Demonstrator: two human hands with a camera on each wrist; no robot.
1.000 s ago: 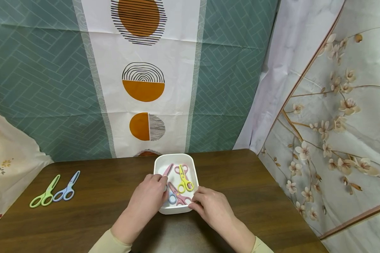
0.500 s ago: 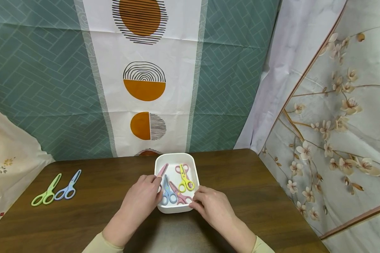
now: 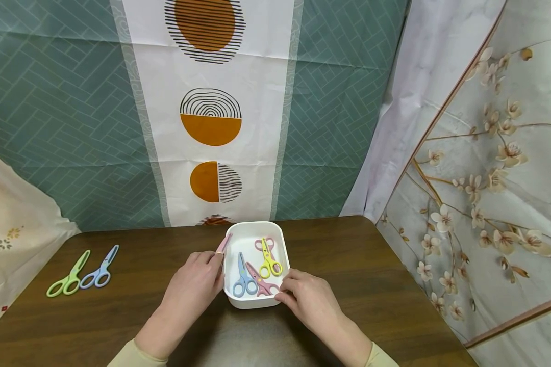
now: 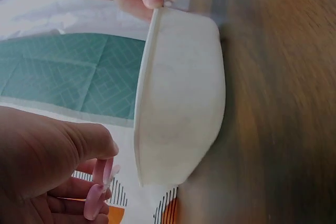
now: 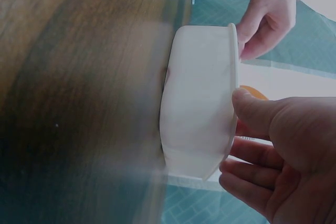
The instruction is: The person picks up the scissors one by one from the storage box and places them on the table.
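Observation:
My left hand [image 3: 194,281] pinches pink scissors [image 3: 223,243] by the handle at the left rim of a white box [image 3: 257,304]; in the left wrist view their pink handle loops [image 4: 94,202] show between thumb and fingers. Inside the box lie blue scissors [image 3: 244,279], yellow scissors [image 3: 269,261] and a pink pair [image 3: 258,278], with another pink pair partly under the yellow one. My right hand [image 3: 313,302] grips the box's near right corner, thumb on the rim, as the right wrist view also shows of the hand [image 5: 294,150].
On the left of the brown table [image 3: 349,255], green scissors [image 3: 71,275] and blue scissors [image 3: 102,270] lie side by side. A patterned curtain [image 3: 330,127] hangs behind, and a floral cloth [image 3: 486,229] is at the right.
My left hand has moved left with the pink scissors, from over the inside of the box to its left rim, uncovering the blue scissors. The right hand keeps its hold.

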